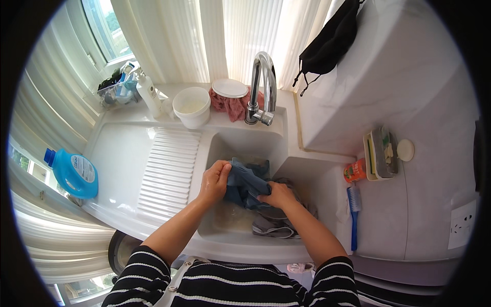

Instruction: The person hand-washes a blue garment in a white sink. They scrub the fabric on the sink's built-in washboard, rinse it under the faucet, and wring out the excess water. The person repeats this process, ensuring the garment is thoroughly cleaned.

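Note:
Over the sink basin I hold a wet-looking blue cloth garment stretched between both hands. My left hand is closed on its left edge, near the washboard side. At the garment's right edge, my right hand is closed on the fabric with the thumb on top. The garment's lower part hangs into the basin. Beneath and beside my right hand lies a grey garment in shallow, cloudy water. What kind of garment the blue cloth is, I cannot make out.
A ridged washboard adjoins the basin's left. Behind stand a chrome faucet, a white tub, a pump bottle and a pink cloth. A blue detergent bottle is far left; a blue brush and red can are right.

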Available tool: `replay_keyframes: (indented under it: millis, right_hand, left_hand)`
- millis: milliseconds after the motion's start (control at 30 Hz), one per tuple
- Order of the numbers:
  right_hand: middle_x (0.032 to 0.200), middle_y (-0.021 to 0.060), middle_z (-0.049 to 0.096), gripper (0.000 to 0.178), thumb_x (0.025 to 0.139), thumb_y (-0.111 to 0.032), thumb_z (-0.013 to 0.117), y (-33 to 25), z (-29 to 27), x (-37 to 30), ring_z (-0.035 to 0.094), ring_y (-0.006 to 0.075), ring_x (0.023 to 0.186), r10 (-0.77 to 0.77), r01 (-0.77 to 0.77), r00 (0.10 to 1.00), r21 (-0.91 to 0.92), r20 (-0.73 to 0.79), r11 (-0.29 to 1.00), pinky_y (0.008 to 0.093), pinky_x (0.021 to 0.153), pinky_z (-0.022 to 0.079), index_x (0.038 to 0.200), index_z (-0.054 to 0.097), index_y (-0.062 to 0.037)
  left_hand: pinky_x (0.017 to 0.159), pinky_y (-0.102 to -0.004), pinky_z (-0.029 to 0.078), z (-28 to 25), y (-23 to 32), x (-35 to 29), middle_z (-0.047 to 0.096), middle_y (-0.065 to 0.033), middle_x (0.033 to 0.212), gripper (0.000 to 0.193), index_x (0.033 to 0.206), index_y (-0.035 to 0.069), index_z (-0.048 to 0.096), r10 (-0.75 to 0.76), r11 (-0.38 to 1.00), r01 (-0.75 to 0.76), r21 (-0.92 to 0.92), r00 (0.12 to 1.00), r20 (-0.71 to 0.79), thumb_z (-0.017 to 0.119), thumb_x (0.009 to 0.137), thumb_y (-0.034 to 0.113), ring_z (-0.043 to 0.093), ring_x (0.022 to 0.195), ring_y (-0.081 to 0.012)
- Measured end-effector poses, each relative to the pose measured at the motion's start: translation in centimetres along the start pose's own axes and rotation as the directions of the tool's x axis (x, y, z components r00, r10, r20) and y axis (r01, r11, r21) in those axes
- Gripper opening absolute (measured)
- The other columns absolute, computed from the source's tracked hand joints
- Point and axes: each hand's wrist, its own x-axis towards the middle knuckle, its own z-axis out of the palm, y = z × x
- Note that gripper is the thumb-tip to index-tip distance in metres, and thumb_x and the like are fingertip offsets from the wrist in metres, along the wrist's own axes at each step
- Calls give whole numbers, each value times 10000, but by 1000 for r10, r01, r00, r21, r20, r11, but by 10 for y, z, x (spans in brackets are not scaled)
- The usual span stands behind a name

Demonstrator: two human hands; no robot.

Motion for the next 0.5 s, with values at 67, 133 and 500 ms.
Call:
replay_keyframes:
  millis: [67,133,500]
  right_hand:
    - [1122,207,670,453,686,-286,813,46,42,32,657,298,1055,205,-201,978,-113,26,973,345,851,516,1031,719,-7]
    - [1120,181,671,353,688,-205,769,58,33,41,658,253,976,203,-208,978,199,46,958,319,822,512,959,726,18]
    - [1133,103,657,387,728,-92,645,-12,10,-5,613,198,976,-352,-33,932,986,89,161,313,884,486,1097,651,25]
  left_hand:
    - [639,-340,471,10,-11,-24,617,-143,719,237,952,22,630,-91,993,81,81,988,126,570,991,248,622,682,-199]
    - [798,-418,500,12,-59,-43,660,-180,960,348,1107,72,620,-387,919,344,193,881,272,580,975,392,652,924,-243]
    - [979,-543,457,61,-77,-7,460,-168,1398,695,1408,120,408,-618,-136,797,-589,396,679,668,885,496,526,1205,-325]
